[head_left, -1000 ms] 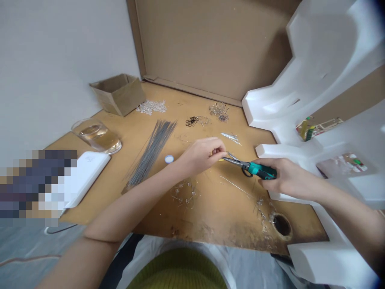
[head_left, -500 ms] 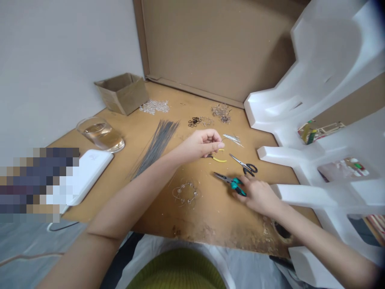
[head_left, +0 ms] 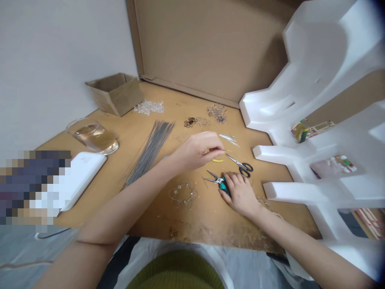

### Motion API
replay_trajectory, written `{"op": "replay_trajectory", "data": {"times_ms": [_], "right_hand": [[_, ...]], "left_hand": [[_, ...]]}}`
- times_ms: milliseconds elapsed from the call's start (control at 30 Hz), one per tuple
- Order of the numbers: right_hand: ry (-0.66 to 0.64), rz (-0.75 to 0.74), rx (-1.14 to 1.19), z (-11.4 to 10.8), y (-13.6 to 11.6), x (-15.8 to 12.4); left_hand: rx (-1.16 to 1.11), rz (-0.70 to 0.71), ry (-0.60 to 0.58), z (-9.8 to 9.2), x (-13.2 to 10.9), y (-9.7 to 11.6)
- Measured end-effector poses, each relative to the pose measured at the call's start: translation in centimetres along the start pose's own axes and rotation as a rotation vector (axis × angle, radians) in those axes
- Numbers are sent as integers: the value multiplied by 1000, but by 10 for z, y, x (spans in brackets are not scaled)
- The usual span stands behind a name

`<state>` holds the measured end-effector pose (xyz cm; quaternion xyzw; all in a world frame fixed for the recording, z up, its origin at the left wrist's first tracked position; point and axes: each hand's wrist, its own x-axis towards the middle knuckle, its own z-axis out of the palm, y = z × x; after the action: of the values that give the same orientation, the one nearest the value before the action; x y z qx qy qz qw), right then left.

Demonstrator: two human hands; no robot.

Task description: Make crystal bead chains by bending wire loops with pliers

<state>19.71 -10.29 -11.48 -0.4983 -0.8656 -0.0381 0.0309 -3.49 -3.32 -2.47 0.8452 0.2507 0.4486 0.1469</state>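
My left hand (head_left: 207, 147) is over the middle of the table, thumb and fingertips pinched on a thin wire that barely shows. My right hand (head_left: 240, 192) is wrapped over the teal handles of long-nosed pliers (head_left: 221, 184), whose jaws are spread and point left. Black-handled scissors (head_left: 242, 164) lie just beyond it. A yellow-handled tool (head_left: 217, 160) is mostly hidden under my left hand. Nearer my body rests a loose wire ring with clear beads (head_left: 182, 193). A bundle of straight grey wires (head_left: 152, 150) lies left of my left hand.
At the back are clear beads (head_left: 149, 106), dark rings (head_left: 190, 122), small wire pieces (head_left: 217, 112) and silvery pins (head_left: 229, 139). A cardboard box (head_left: 116, 94), a glass of liquid (head_left: 93, 136) and a white slab-like device (head_left: 84, 176) stand left. White foam (head_left: 279, 190) borders the right.
My right hand has moved left with the pliers, and their jaws have spread apart. My left hand has turned palm-down, still pinching. The view has shifted slightly.
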Motion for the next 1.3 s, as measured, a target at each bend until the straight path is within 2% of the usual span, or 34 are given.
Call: {"op": "replay_trajectory", "data": {"times_ms": [100,200,333,400,467,633,767,867,967,1067,1200,1300], "right_hand": [[28,-8,75,-15,4,7],[106,54,271,-47,11,20],[263,203,733,-94,8,38],[240,224,892,-109,-1,45],[213,222,951,-114,-11,50],[159,271,1038,-100,-26,54],[92,224,965,-86,-26,56],[38,186,906,-77,-25,57],[26,191,930,-66,-28,58],[-7,212,972,-54,-34,58],[-69,222,1041,-38,-41,61],[-88,216,1095,-28,-46,62]], "left_hand": [[15,117,6,0,0,-1],[31,140,-39,0,0,-2],[175,66,-175,0,-1,0],[268,19,-259,1,-2,3],[312,-3,-301,2,-4,4],[350,-41,-346,3,-14,4],[303,-98,-349,1,-26,4],[208,-224,-320,-1,-38,0],[93,-418,-295,-3,-54,-10],[15,-566,-385,-2,-73,-22],[-12,-632,-544,-2,-91,-30],[38,-612,-622,-3,-96,-31]]}}
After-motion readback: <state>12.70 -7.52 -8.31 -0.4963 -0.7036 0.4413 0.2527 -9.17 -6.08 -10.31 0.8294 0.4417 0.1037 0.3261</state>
